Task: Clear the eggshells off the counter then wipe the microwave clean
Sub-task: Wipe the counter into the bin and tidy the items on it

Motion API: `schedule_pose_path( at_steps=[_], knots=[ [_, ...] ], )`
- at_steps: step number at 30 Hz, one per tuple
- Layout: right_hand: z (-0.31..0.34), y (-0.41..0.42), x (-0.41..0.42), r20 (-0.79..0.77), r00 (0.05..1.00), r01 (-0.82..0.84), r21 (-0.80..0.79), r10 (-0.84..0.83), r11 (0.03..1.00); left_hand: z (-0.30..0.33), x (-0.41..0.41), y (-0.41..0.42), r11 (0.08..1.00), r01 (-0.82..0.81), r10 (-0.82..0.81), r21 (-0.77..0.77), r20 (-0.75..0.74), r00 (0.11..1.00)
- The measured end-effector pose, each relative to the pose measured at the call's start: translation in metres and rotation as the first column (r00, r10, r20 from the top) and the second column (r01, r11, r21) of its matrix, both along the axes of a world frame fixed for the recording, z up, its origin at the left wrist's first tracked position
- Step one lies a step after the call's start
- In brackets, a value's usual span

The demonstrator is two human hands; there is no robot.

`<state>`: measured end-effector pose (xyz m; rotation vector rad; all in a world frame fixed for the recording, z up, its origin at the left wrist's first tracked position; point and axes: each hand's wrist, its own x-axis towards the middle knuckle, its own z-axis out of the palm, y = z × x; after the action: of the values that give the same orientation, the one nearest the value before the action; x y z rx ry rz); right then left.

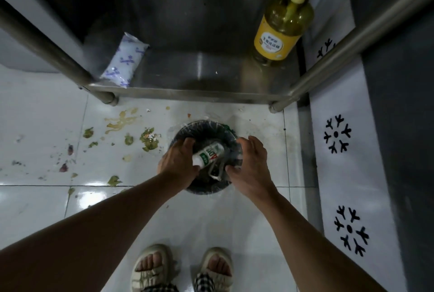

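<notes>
The head view looks straight down at a white tiled floor [234,221] in front of a stainless steel shelf [199,73] carried on round steel legs. A dark round trash bin [204,127], lined with a clear plastic bag, stands on the floor just in front of the shelf edge, and both hands are at its mouth. The left hand [178,162] is over the bin's left side with its fingers curled round a small white bottle [209,153] bearing a green and red label; the bottle lies tilted across the bin opening, between the two hands. The right hand [251,164] is at the bin's right rim with its fingers curled down onto the bag liner; whether it pinches the liner or only rests on it cannot be told. The bin's contents are dark and blurred, and eggshells cannot be made out inside it. On the floor to the left of the bin, well apart from the hands, lie green food scraps [149,139] with small pale fragments among them, and a yellowish spill [122,121] nearer the shelf leg. On the shelf, a white plastic pouch [124,59] with blue print lies at the left, and a yellow pump bottle [281,26] stands at the right. Two feet in pale sandals [183,268] stand at the bottom edge.
</notes>
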<state>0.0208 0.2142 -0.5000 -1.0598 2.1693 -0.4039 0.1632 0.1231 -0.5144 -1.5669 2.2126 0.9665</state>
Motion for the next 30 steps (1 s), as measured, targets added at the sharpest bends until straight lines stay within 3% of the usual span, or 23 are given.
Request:
schedule_pose_path(
  at_steps=[7,15,30],
  knots=[
    [0.121,-0.006,0.010,-0.005,0.999,-0.054,0.036,0.054,0.998,0.140,0.013,-0.011,0.997,0.032,-0.036,-0.064,-0.065,0.997],
    [0.273,-0.014,0.029,-0.033,0.998,-0.056,-0.035,0.055,0.998,0.296,0.036,-0.013,0.994,-0.007,-0.006,-0.113,-0.114,0.993],
    [0.489,-0.026,0.057,-0.174,0.985,-0.027,-0.223,-0.012,0.974,0.504,0.069,-0.029,0.970,-0.020,-0.063,-0.244,-0.326,0.943]
  ],
)
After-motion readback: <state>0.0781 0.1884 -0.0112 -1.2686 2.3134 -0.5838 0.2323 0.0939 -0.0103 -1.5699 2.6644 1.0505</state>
